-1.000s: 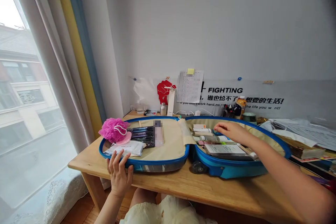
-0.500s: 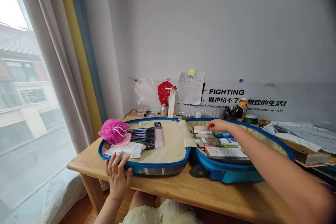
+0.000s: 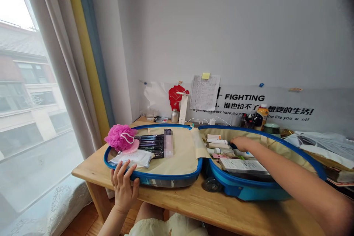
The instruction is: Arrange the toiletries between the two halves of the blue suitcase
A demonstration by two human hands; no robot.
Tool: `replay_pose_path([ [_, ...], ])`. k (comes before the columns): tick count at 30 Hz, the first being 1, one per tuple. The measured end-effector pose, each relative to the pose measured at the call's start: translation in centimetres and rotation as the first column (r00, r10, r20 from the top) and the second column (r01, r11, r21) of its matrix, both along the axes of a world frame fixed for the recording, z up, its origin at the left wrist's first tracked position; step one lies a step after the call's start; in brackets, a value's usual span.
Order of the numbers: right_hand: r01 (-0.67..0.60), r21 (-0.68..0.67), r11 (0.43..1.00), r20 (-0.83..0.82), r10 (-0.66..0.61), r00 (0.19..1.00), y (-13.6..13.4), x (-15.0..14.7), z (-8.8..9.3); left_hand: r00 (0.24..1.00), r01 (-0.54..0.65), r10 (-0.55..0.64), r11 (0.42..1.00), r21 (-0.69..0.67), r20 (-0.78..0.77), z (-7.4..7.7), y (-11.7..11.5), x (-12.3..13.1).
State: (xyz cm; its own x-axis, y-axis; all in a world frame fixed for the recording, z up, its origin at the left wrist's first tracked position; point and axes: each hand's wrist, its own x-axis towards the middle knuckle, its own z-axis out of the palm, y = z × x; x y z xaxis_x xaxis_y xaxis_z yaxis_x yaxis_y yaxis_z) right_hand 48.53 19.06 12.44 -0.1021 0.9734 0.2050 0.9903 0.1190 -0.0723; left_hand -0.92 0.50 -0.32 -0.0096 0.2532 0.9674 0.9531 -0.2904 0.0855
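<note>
An open blue suitcase (image 3: 166,181) lies flat on a wooden table (image 3: 210,206). My left hand (image 3: 123,186) rests on the front rim of its left half with the fingers spread, next to a white wipes pack (image 3: 135,157). That half also holds a pink bath sponge (image 3: 121,137) and dark toothbrush packs (image 3: 151,143). My right hand (image 3: 242,142) reaches into the right half with its fingers curled down among white tubes (image 3: 218,141). What is under those fingers is hidden. A flat white box (image 3: 243,165) lies just in front of that hand.
A curtain (image 3: 83,55) and a window (image 3: 24,92) are on the left. Against the wall stand a small metal bottle (image 3: 174,116), a drink bottle (image 3: 260,115) and a poster with a paper sheet (image 3: 204,92). Papers and books (image 3: 326,147) pile up at the right.
My right hand first moved back and left over the tubes, then dropped lower among them and now covers a blue item seen half a second ago. The left hand stayed on the rim.
</note>
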Motion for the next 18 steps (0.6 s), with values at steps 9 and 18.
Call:
replay_pose_path([
  [9, 0.069, -0.345, 0.936, 0.37, 0.068, 0.927, 1.4, -0.8, 0.0, 1.0, -0.013, 0.013, 1.0, 0.01, -0.007, 0.1, 0.0, 0.0],
  [18, 0.13, -0.228, 0.965, 0.269, -0.066, 0.961, 0.3, -1.8, 0.6, 1.0, -0.029, 0.029, 1.0, 0.0, -0.003, 0.0, 0.0, 0.0],
])
